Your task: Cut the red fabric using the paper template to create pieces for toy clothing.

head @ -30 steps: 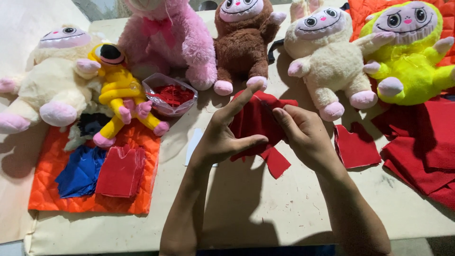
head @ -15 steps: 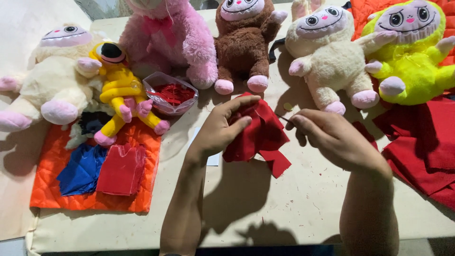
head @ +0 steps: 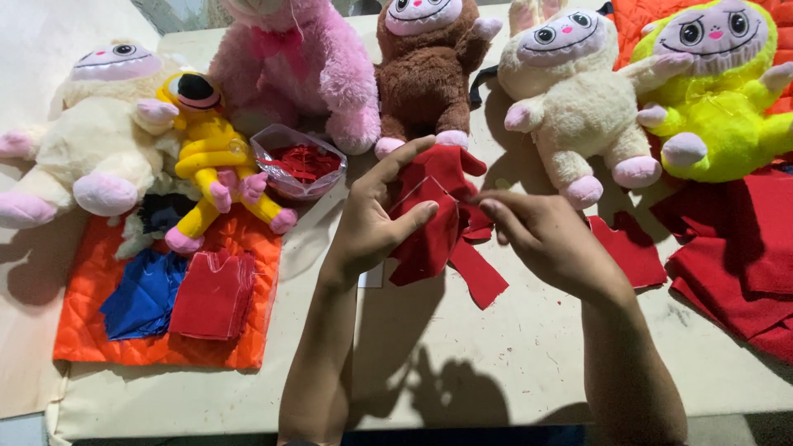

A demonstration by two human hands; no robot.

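My left hand [head: 373, 216] grips a small piece of red fleece [head: 438, 227], thumb on its front and fingers behind it. My right hand [head: 541, 235] pinches the same red fleece at its right edge, where a thin thread runs across the cloth. A loose red strip hangs from the piece down to the table [head: 496, 363]. Both hands are just in front of a brown plush toy [head: 425, 70].
Plush toys line the back: cream [head: 91, 140], yellow [head: 206, 157], pink [head: 289, 66], cream-white [head: 578, 107], neon yellow [head: 719, 91]. A clear tub of red bits [head: 299, 161]. An orange quilted mat [head: 91, 330] carries blue and red cloth. Red fabric pile [head: 735, 256] at right.
My hands have drawn together on the red fleece; my right hand moved left to its edge, and my left thumb now lies over the front.
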